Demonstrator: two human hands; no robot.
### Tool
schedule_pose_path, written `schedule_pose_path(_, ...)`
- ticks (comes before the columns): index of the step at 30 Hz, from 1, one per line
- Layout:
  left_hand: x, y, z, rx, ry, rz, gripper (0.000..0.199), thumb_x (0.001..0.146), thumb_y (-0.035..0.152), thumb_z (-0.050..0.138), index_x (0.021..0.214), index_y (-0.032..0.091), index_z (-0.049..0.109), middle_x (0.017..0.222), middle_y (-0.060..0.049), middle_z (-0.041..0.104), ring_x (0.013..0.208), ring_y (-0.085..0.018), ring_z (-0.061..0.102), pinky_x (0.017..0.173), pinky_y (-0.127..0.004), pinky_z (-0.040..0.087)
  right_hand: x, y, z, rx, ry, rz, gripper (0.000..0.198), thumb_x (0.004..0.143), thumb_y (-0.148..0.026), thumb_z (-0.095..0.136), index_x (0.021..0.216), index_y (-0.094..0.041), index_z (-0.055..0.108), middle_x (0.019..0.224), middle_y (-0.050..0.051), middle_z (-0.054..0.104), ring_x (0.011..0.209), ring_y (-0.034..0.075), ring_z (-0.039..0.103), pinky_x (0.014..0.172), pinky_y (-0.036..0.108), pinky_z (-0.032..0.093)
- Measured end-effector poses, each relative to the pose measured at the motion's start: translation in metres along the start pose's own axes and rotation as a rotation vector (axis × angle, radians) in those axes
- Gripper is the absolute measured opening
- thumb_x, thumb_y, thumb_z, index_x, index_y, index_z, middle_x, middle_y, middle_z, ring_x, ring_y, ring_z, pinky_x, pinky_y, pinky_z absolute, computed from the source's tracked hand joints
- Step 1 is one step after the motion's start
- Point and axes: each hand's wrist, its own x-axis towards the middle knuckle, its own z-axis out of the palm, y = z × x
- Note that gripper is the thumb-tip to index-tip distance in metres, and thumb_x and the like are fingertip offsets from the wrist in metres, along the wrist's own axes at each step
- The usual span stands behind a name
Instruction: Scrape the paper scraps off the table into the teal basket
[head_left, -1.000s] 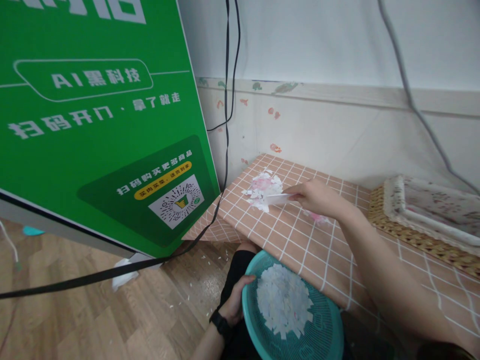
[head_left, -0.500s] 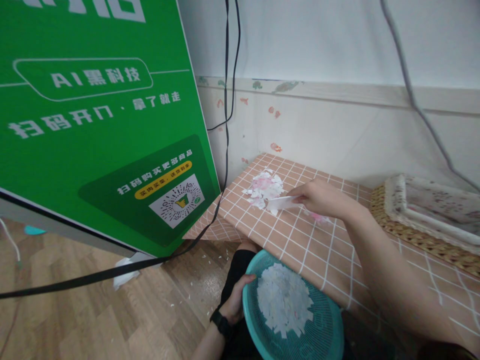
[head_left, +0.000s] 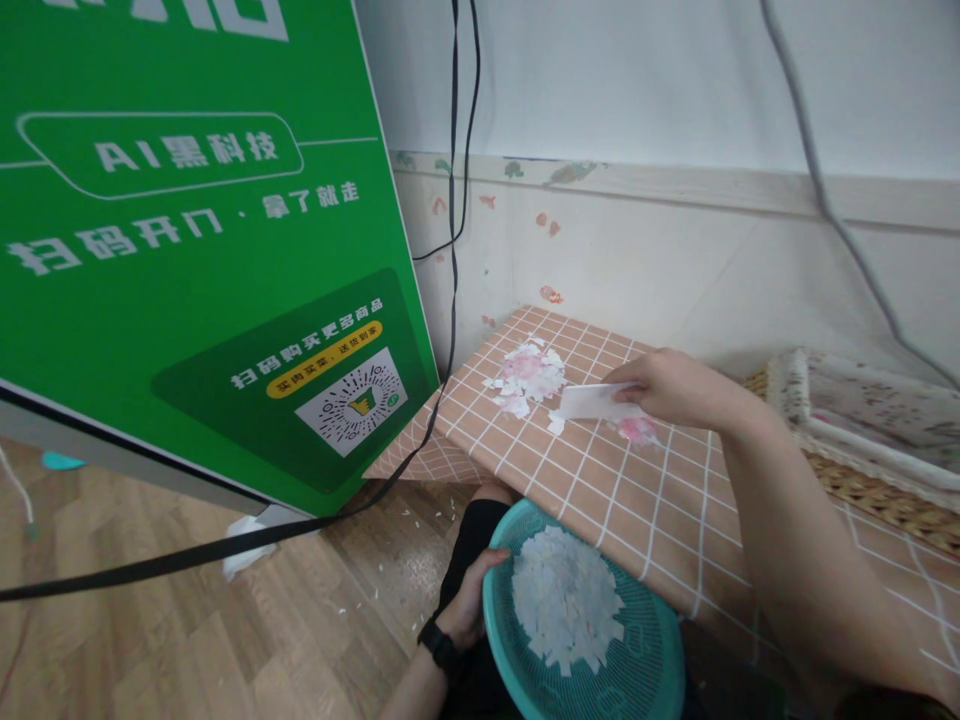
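Note:
My right hand point(head_left: 660, 385) pinches a flat white card point(head_left: 592, 401) over the checked tablecloth. Left of the card lies a pile of white and pink paper scraps point(head_left: 529, 372), with one loose scrap near the card's tip. A smaller pink and white patch of scraps point(head_left: 636, 430) is just below my fingers. Below the table edge, my left hand point(head_left: 474, 600) grips the rim of a teal plastic basket point(head_left: 652, 650). Torn white paper bits point(head_left: 566, 598) are heaped inside it. The basket rests by my lap.
A brown checked cloth point(head_left: 592, 480) covers the table. On its right stands a wicker basket point(head_left: 885, 500) with a lace-trimmed liner. A large green panel point(head_left: 187, 250) fills the left, and a black strap point(head_left: 225, 548) runs across it. Paper bits lie on the wood floor point(head_left: 315, 620).
My right hand and the card have moved right, away from the scrap pile, and the card shows more fully. My left hand keeps its hold on the basket.

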Motion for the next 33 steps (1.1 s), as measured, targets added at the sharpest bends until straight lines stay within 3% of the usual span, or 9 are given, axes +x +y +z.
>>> schedule_pose_path(7,0.0005,-0.0002,-0.0002,0.006,-0.002,0.008,0.036,0.076,0.04,0.056,0.088,0.009,0.068,0.073,-0.009,0.071,0.065,-0.021,0.062,0.072,-0.033,0.044,-0.0013,0.0027,-0.0049,0.052,-0.131,-0.016,0.025,0.075,-0.02,0.049,0.086,-0.022,0.071,0.07,0.002,0.068,0.06,0.015,0.057,0.057,0.026,0.037)
schedule_pose_path(12,0.0006,-0.0006,-0.0025,0.001,-0.017,0.018,0.036,0.077,0.04,0.056,0.09,0.009,0.067,0.075,-0.009,0.071,0.066,-0.021,0.062,0.073,-0.033,0.044,0.0015,0.0024,-0.0005,0.022,-0.038,0.008,0.025,0.077,-0.024,0.049,0.09,-0.023,0.071,0.072,0.003,0.069,0.063,0.016,0.058,0.059,0.027,0.037)
schedule_pose_path(20,0.0036,-0.0012,-0.0022,0.013,0.062,0.03,0.034,0.072,0.04,0.061,0.085,0.009,0.067,0.073,-0.008,0.07,0.065,-0.02,0.062,0.07,-0.032,0.044,0.0012,0.007,0.0013,0.082,-0.071,-0.021,0.023,0.076,-0.025,0.051,0.088,-0.025,0.071,0.069,0.002,0.068,0.064,0.017,0.058,0.06,0.028,0.038)
schedule_pose_path(33,0.0029,-0.002,-0.0038,-0.017,-0.007,0.024,0.035,0.077,0.04,0.056,0.087,0.008,0.068,0.076,-0.01,0.072,0.067,-0.02,0.063,0.071,-0.031,0.046,-0.001,0.0031,-0.0036,0.134,-0.146,-0.033,0.021,0.077,-0.025,0.051,0.084,-0.024,0.071,0.067,0.0,0.066,0.06,0.015,0.057,0.057,0.026,0.038)
